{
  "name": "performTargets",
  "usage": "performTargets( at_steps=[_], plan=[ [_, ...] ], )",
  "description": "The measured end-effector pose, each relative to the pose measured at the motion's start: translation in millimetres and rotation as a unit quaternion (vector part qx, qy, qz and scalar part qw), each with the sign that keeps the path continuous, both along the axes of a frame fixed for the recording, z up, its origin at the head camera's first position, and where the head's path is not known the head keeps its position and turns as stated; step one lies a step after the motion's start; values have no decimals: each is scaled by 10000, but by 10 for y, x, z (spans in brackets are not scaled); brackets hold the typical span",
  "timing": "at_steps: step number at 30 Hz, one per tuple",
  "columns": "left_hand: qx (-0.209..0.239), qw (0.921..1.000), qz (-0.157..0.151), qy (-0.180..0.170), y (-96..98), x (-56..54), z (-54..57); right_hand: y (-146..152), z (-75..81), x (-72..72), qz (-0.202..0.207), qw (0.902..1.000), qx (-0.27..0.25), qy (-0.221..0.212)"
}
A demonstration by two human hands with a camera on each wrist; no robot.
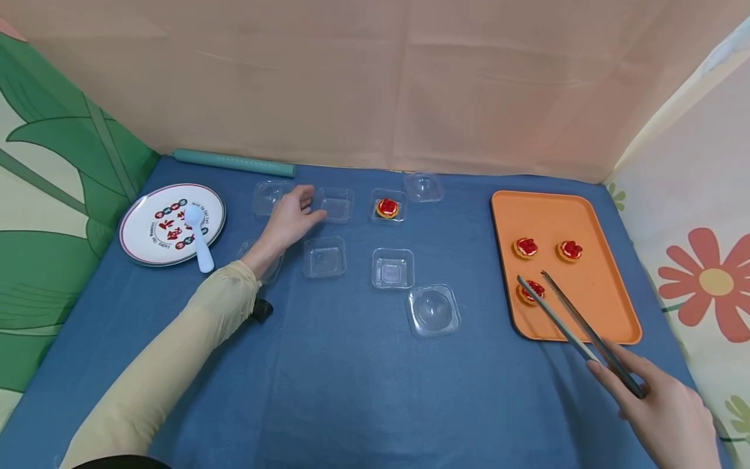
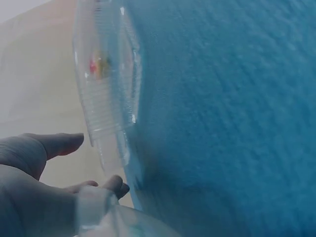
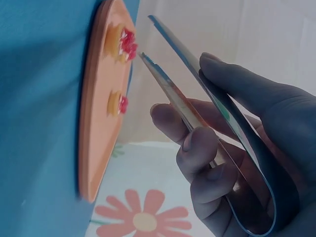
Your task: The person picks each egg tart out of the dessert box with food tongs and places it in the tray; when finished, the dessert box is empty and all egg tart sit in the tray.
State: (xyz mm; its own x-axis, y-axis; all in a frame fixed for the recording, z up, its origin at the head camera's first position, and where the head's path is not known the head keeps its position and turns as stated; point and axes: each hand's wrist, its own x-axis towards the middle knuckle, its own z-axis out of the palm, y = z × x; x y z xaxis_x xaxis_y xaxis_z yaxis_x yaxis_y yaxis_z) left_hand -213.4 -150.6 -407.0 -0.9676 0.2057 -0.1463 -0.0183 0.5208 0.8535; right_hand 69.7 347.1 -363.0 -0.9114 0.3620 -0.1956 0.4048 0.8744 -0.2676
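My left hand [image 1: 293,216] reaches over the back row of clear plastic boxes, beside an open box [image 1: 336,206]. Its thumb and fingers are apart with nothing between them in the left wrist view. With my right hand [image 1: 670,407] I hold metal tongs [image 1: 592,333], their tips apart above the orange tray [image 1: 603,260]. On the tray sit three small red-topped tarts; the nearest tart [image 1: 534,290] lies below the tong tips, which look clear of the tarts in the right wrist view. Another tart [image 1: 387,208] sits in a clear box at the back.
Several more clear boxes stand mid-table, including a front box [image 1: 392,268] and one with a rounded hollow [image 1: 434,310]. At left, a white plate [image 1: 140,225] bears a pale blue spoon [image 1: 202,251]. A teal rolling pin [image 1: 234,162] lies along the back wall.
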Motion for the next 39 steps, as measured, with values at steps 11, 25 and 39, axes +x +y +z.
performTargets(
  at_steps=[11, 25, 39],
  plan=[
    [-408, 9943, 122, 972, 146, -4, 81, -280, 110, -396, 1219, 9870, -19, 1045],
    [245, 9963, -186, 805, 427, -22, 154, -650, 160, -1132, 2474, 9561, -225, 1556],
    [167, 9985, -430, 304, 875, -124, 55, -1108, 167, -1747, 3033, 9435, -398, 1277]
  ],
)
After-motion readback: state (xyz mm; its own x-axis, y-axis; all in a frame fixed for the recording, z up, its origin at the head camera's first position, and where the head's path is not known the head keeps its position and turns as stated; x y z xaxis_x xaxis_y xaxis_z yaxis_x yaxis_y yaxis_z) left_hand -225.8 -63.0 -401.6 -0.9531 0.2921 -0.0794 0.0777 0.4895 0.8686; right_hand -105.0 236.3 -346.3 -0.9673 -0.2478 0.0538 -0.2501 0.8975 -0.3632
